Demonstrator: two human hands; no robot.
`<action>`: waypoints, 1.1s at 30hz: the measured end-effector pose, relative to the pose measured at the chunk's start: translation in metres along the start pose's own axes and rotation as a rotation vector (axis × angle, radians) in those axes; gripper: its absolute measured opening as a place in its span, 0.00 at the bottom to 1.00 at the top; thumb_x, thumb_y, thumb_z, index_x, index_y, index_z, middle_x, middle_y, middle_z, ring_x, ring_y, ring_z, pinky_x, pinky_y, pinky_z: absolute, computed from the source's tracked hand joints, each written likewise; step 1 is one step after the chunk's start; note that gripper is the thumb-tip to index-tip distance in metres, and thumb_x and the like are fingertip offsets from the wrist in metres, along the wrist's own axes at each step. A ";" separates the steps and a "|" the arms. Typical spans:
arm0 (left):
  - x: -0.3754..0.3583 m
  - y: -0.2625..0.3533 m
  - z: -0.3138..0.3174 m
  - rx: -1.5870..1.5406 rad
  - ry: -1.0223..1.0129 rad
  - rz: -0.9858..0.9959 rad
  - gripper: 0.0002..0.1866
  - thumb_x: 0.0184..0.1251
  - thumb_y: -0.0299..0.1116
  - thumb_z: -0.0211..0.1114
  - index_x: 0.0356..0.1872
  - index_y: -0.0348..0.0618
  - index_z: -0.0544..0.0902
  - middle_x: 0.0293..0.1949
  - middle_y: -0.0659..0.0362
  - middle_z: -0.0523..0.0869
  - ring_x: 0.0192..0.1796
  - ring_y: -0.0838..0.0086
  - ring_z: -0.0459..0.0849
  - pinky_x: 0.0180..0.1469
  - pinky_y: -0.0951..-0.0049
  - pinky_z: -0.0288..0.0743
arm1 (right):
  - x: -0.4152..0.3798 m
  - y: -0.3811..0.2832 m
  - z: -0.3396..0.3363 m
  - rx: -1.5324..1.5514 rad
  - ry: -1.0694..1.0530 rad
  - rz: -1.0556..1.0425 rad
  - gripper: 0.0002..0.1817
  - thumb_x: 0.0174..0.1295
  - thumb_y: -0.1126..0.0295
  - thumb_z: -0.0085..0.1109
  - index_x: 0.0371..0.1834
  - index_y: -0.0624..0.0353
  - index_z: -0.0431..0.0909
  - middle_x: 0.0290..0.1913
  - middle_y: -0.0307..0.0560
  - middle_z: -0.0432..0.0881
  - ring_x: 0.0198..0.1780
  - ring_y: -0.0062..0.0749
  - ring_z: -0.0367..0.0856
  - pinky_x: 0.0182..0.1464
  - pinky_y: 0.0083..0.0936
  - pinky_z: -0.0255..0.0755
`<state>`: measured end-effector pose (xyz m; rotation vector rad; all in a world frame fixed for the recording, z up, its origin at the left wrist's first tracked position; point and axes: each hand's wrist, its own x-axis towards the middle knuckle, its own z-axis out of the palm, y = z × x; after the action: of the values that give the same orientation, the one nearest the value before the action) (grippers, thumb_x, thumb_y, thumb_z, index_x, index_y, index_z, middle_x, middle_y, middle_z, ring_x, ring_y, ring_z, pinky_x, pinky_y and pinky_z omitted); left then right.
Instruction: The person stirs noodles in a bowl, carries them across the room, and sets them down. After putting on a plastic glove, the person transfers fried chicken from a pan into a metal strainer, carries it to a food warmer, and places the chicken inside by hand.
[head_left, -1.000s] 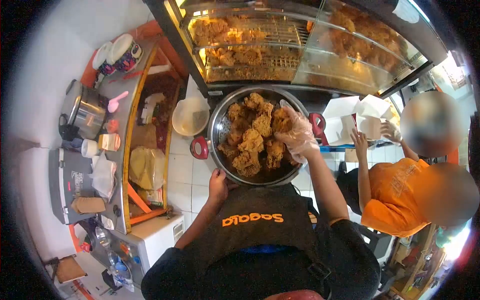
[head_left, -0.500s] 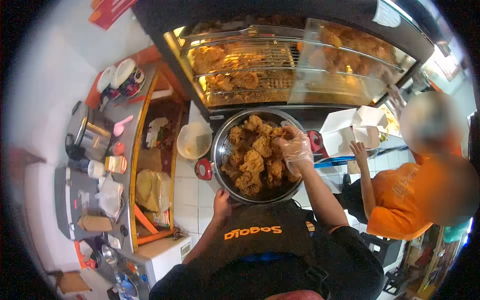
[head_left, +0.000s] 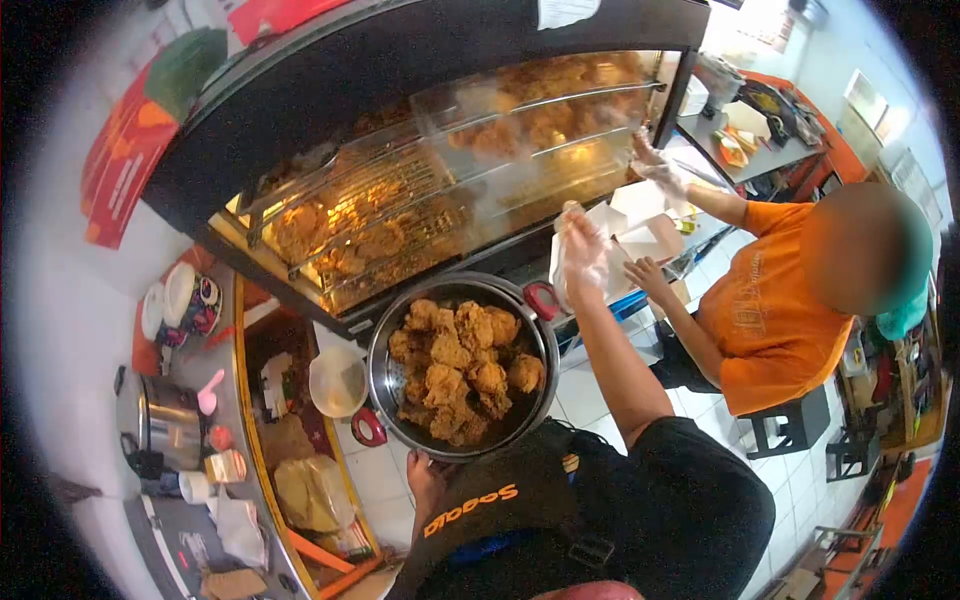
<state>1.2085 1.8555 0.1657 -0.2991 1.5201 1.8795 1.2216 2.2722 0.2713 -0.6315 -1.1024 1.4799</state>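
A round metal pot (head_left: 378,375) full of fried chicken pieces (head_left: 450,370) sits in front of my body. My left hand (head_left: 427,482) is at its near rim, thumb by the edge and other fingers mostly hidden; it looks closed on the rim. My right hand (head_left: 584,262), in a clear plastic glove, is raised beyond the pot's right handle (head_left: 541,300), beside an open white carton (head_left: 650,240). Its fingers are bunched together, and what they hold, if anything, cannot be made out.
A lit glass display warmer (head_left: 390,215) with chicken on racks stands ahead. At the right a co-worker in an orange shirt (head_left: 765,305) has both hands near the cartons. A pale bowl (head_left: 338,382) and a cluttered counter (head_left: 225,400) lie left.
My right hand has left the chicken in the pot and moved right and up toward the carton. My view has turned right. My left hand stays by the rim.
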 end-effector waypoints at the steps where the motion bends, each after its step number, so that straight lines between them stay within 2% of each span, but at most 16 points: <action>1: 0.002 -0.002 -0.004 0.000 -0.054 0.015 0.12 0.67 0.36 0.49 0.46 0.42 0.67 0.43 0.56 0.77 0.42 0.60 0.79 0.41 0.53 0.77 | 0.030 0.024 -0.012 -0.173 0.071 -0.100 0.15 0.58 0.67 0.51 0.45 0.64 0.77 0.42 0.44 0.81 0.45 0.26 0.77 0.48 0.23 0.69; 4: 0.009 -0.012 -0.014 -0.078 -0.066 0.072 0.12 0.67 0.35 0.48 0.48 0.41 0.67 0.42 0.56 0.77 0.41 0.61 0.79 0.39 0.53 0.77 | 0.010 -0.028 0.004 -0.324 0.050 -0.119 0.14 0.57 0.66 0.53 0.43 0.63 0.78 0.39 0.43 0.81 0.42 0.28 0.78 0.46 0.25 0.69; 6: 0.027 -0.028 -0.034 0.287 0.052 0.131 0.12 0.67 0.34 0.48 0.47 0.41 0.67 0.42 0.56 0.77 0.41 0.62 0.79 0.37 0.54 0.77 | -0.013 -0.031 0.018 -0.092 -0.022 0.003 0.10 0.56 0.69 0.57 0.39 0.62 0.79 0.35 0.38 0.80 0.37 0.22 0.75 0.44 0.22 0.69; 7: 0.014 -0.020 -0.016 -0.032 -0.024 0.132 0.12 0.65 0.33 0.49 0.47 0.42 0.68 0.42 0.57 0.77 0.41 0.63 0.78 0.37 0.54 0.76 | -0.029 -0.032 0.022 0.067 -0.085 0.067 0.09 0.57 0.71 0.56 0.39 0.63 0.78 0.36 0.38 0.78 0.38 0.21 0.74 0.45 0.20 0.69; 8: 0.007 -0.014 -0.008 -0.031 -0.035 0.141 0.12 0.65 0.33 0.49 0.47 0.42 0.68 0.42 0.57 0.77 0.41 0.63 0.78 0.37 0.54 0.76 | -0.045 -0.035 0.027 0.224 -0.076 0.088 0.09 0.58 0.75 0.55 0.41 0.65 0.76 0.39 0.39 0.77 0.40 0.22 0.74 0.47 0.19 0.69; 9: 0.003 -0.009 -0.003 -0.049 -0.014 0.106 0.11 0.65 0.33 0.49 0.46 0.42 0.68 0.42 0.57 0.77 0.40 0.63 0.78 0.37 0.55 0.76 | -0.058 -0.019 0.020 0.129 -0.101 0.049 0.14 0.57 0.70 0.55 0.46 0.63 0.74 0.42 0.44 0.78 0.44 0.28 0.76 0.47 0.22 0.70; 10: 0.004 -0.007 -0.002 -0.068 0.010 0.070 0.10 0.64 0.33 0.49 0.45 0.43 0.69 0.41 0.57 0.76 0.40 0.64 0.78 0.37 0.55 0.76 | -0.070 -0.015 0.016 0.086 -0.069 0.189 0.12 0.57 0.70 0.56 0.44 0.62 0.75 0.38 0.40 0.78 0.37 0.22 0.75 0.36 0.18 0.70; 11: 0.028 -0.026 -0.037 0.009 -0.041 -0.004 0.09 0.63 0.34 0.49 0.42 0.45 0.68 0.40 0.57 0.76 0.40 0.63 0.78 0.36 0.52 0.74 | -0.083 -0.016 0.010 -0.005 -0.108 0.098 0.10 0.57 0.71 0.56 0.42 0.61 0.76 0.34 0.36 0.76 0.32 0.18 0.72 0.31 0.17 0.67; 14: 0.004 -0.004 0.000 -0.103 0.112 -0.068 0.07 0.63 0.34 0.49 0.39 0.46 0.67 0.39 0.57 0.76 0.39 0.62 0.78 0.33 0.49 0.73 | -0.116 0.032 -0.017 -0.171 0.002 -0.060 0.10 0.56 0.74 0.57 0.40 0.64 0.77 0.39 0.42 0.80 0.38 0.23 0.76 0.40 0.19 0.71; 16: 0.007 -0.006 -0.001 -0.079 0.106 -0.037 0.06 0.62 0.34 0.48 0.39 0.47 0.68 0.39 0.57 0.76 0.40 0.61 0.77 0.34 0.49 0.71 | -0.127 0.018 -0.024 -0.365 0.030 0.109 0.09 0.55 0.75 0.58 0.39 0.65 0.78 0.40 0.43 0.80 0.40 0.23 0.76 0.43 0.19 0.71; 19: 0.008 -0.009 -0.004 -0.022 0.115 -0.016 0.07 0.62 0.34 0.48 0.40 0.47 0.68 0.39 0.58 0.76 0.40 0.62 0.77 0.35 0.50 0.71 | -0.131 0.026 -0.038 -0.258 -0.033 0.122 0.12 0.55 0.81 0.51 0.43 0.65 0.77 0.39 0.43 0.80 0.42 0.22 0.75 0.48 0.20 0.69; 22: -0.002 0.001 0.005 0.047 0.071 0.040 0.09 0.61 0.35 0.48 0.40 0.46 0.68 0.38 0.57 0.76 0.41 0.61 0.76 0.37 0.50 0.71 | -0.131 0.020 -0.039 -0.197 0.022 0.088 0.08 0.54 0.77 0.59 0.38 0.64 0.79 0.39 0.43 0.81 0.36 0.19 0.75 0.42 0.18 0.70; 26: 0.005 -0.004 -0.004 0.076 0.109 -0.042 0.12 0.60 0.37 0.49 0.42 0.45 0.68 0.41 0.55 0.75 0.42 0.58 0.75 0.39 0.46 0.70 | -0.135 0.020 -0.043 -0.172 0.066 0.138 0.09 0.54 0.78 0.59 0.39 0.64 0.79 0.38 0.43 0.81 0.35 0.18 0.75 0.42 0.18 0.70; 28: 0.004 -0.005 0.002 -0.034 0.122 -0.002 0.14 0.61 0.38 0.50 0.45 0.44 0.68 0.44 0.54 0.75 0.44 0.56 0.75 0.42 0.43 0.69 | -0.137 0.022 -0.047 -0.393 0.100 0.128 0.09 0.53 0.79 0.59 0.39 0.64 0.78 0.36 0.42 0.80 0.35 0.20 0.74 0.42 0.18 0.70; 32: 0.025 -0.031 -0.023 -0.039 0.164 0.041 0.13 0.63 0.38 0.49 0.46 0.44 0.69 0.43 0.55 0.77 0.44 0.62 0.77 0.40 0.58 0.74 | -0.143 0.038 -0.059 -0.499 0.123 0.115 0.09 0.53 0.80 0.57 0.38 0.64 0.78 0.35 0.41 0.79 0.35 0.22 0.75 0.42 0.19 0.70; 33: -0.002 -0.003 0.011 -0.081 0.171 0.004 0.12 0.64 0.37 0.47 0.45 0.45 0.69 0.40 0.58 0.77 0.38 0.67 0.77 0.34 0.64 0.74 | -0.146 0.048 -0.066 -0.451 0.148 0.134 0.10 0.54 0.78 0.57 0.41 0.63 0.76 0.37 0.43 0.79 0.36 0.23 0.75 0.43 0.20 0.69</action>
<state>1.2148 1.8652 0.1675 -0.5056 1.5583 1.9631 1.2898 2.1547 0.1730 -1.1294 -1.3078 1.2759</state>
